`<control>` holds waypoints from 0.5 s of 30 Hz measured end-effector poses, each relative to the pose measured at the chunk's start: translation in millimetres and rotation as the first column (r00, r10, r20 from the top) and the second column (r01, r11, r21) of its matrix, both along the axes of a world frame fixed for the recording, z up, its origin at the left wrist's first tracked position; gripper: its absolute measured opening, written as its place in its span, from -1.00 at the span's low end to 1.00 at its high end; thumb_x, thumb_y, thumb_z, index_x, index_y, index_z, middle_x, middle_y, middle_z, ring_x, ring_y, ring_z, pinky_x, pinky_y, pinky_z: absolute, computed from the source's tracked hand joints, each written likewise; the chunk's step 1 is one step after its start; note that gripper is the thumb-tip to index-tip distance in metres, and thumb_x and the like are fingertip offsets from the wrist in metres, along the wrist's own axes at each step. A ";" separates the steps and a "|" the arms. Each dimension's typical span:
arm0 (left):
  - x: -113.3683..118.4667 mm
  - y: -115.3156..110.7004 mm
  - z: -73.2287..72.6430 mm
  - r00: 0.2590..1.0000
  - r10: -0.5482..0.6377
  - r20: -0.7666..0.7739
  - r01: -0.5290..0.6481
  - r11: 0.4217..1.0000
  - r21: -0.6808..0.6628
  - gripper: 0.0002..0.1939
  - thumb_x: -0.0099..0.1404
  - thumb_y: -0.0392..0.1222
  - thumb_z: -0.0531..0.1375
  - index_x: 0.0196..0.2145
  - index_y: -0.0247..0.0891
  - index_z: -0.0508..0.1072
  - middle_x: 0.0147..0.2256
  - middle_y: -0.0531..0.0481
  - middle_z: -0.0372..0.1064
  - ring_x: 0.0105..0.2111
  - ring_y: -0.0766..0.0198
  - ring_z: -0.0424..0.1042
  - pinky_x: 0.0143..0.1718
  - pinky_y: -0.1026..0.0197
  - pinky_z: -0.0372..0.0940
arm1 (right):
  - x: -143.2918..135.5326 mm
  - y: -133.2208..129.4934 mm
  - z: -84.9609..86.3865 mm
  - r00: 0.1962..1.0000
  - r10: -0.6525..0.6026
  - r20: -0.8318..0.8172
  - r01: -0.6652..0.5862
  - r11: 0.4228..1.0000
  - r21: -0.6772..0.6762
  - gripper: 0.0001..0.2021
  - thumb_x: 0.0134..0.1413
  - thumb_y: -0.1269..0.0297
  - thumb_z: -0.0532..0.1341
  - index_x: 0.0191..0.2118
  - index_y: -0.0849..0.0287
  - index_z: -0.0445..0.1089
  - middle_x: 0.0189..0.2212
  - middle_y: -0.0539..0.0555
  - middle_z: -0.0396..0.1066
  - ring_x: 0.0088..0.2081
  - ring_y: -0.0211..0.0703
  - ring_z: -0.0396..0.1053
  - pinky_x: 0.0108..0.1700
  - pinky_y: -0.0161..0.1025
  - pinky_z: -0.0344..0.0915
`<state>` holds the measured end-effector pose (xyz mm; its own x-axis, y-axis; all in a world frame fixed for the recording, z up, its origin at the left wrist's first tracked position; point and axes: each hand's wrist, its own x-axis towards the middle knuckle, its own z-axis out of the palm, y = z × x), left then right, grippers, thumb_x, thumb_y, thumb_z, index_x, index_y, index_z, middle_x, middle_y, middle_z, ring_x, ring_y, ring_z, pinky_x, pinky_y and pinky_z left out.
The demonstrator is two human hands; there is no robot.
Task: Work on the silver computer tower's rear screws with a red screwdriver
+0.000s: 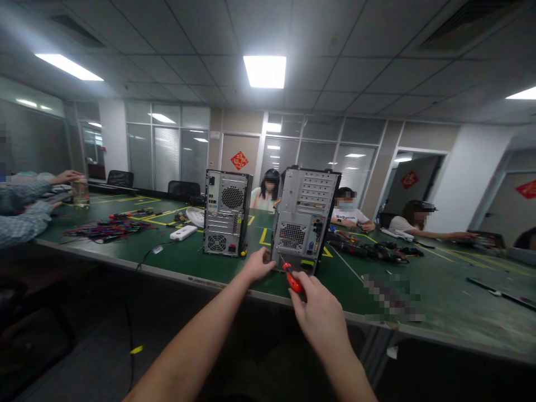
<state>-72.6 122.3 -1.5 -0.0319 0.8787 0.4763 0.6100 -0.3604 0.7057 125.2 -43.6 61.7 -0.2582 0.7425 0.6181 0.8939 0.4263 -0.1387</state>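
The big tower stands upright near the front edge of the green table, its back panel facing the person, just to the right of a smaller tower. The right hand is closed round the handle of a screwdriver, its tip at the lower left of that panel; the left hand is curled at the same corner, and I can't tell whether its fingers pinch anything. To do this well, I'd keep the shaft square to the panel, push firmly while turning, and brace the case so it doesn't slide. A co-worker's shirt seems to read "Happiness". Red diamond posters, one on a door, bear characters I can't make out. The big tower's yellow-green label is too small to read, and no brand is legible.
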 end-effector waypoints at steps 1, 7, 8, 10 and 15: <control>0.1 -0.8 0.6 1.000 -0.002 0.004 0.002 1.000 -0.002 -0.64 0.20 -0.06 0.29 -0.08 -0.25 0.47 -0.25 -0.06 0.52 -0.23 0.16 0.50 -0.17 0.17 0.35 | -0.7 1.0 0.1 1.000 -0.012 -0.006 0.012 1.000 -0.014 -0.85 0.30 0.25 0.22 -0.05 0.05 0.40 -0.25 0.04 0.54 -0.28 -0.08 0.51 -0.34 -0.27 0.15; -0.5 -3.3 2.3 1.000 -0.008 0.023 0.009 1.000 -0.012 -0.63 0.20 -0.06 0.30 -0.08 -0.26 0.46 -0.24 -0.07 0.52 -0.22 0.15 0.50 -0.14 0.15 0.36 | -6.7 7.2 -3.1 0.999 -0.036 -0.002 0.036 0.997 -0.061 -0.77 0.31 0.04 0.23 -0.16 0.10 0.39 -0.45 0.00 0.48 -0.46 -0.12 0.44 -0.43 -0.25 0.01; -0.6 -3.8 2.7 1.000 -0.008 0.022 0.008 1.000 -0.012 -0.64 0.20 -0.06 0.31 -0.08 -0.26 0.47 -0.24 -0.07 0.52 -0.22 0.15 0.50 -0.14 0.15 0.36 | -6.9 7.1 -3.7 1.000 -0.006 0.006 0.007 0.999 -0.042 -0.81 0.32 0.10 0.23 -0.11 0.09 0.40 -0.39 0.01 0.50 -0.41 -0.12 0.46 -0.41 -0.25 0.03; -0.8 -5.4 3.9 1.000 -0.006 0.018 0.006 1.000 -0.016 -0.64 0.20 -0.06 0.31 -0.09 -0.26 0.47 -0.25 -0.07 0.52 -0.23 0.15 0.50 -0.15 0.15 0.36 | -6.9 6.0 -4.5 0.997 0.063 0.041 -0.063 0.998 0.001 -0.83 0.30 0.24 0.23 -0.02 0.04 0.41 -0.26 0.03 0.50 -0.29 -0.13 0.48 -0.36 -0.27 0.09; -1.0 -7.1 5.6 1.000 -0.012 0.020 0.013 0.999 -0.037 -0.63 0.21 -0.06 0.30 -0.08 -0.28 0.46 -0.23 -0.08 0.53 -0.22 0.16 0.50 -0.14 0.16 0.35 | -9.6 3.8 -4.8 0.992 0.101 0.079 -0.101 0.995 -0.002 -0.80 0.27 0.31 0.24 0.00 0.03 0.40 -0.21 0.03 0.49 -0.23 -0.14 0.49 -0.33 -0.28 0.11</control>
<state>-73.7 115.1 4.1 -0.0300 0.8961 0.4429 0.5912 -0.3414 0.7307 115.7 -39.9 56.8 -0.3798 0.7087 0.5945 0.8542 0.5153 -0.0686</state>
